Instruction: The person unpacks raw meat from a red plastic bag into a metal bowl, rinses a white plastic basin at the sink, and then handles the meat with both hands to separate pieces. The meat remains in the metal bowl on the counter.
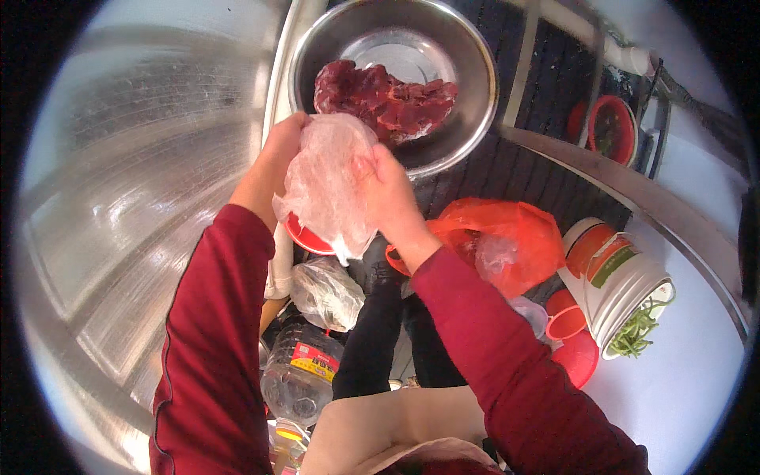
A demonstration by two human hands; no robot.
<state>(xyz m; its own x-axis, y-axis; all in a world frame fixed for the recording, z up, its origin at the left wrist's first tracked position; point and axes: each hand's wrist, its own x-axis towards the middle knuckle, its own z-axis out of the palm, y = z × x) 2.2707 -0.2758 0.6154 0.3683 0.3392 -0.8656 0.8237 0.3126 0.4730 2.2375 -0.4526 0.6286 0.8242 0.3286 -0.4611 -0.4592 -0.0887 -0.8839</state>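
Both of my hands hold a thin, crumpled, whitish plastic bag (329, 172) at the near rim of a large stainless steel basin (481, 119). My left hand (282, 151) grips its left edge, the fingers partly hidden behind the plastic. On the other side, my right hand (389, 190) has its thumb over the front of the bag. Whether anything is inside the bag, I cannot tell. A large piece of dark red raw meat (389, 101) lies in the basin, just beyond the bag.
A stainless steel surface (154, 148) fills the left side. To the right are a red plastic bag (522, 243), a white bucket (599, 279) with green beans (638, 329), and red plastic containers (576, 356). A filled clear bag (326, 294) and a clear plastic jug (300, 380) stand low left.
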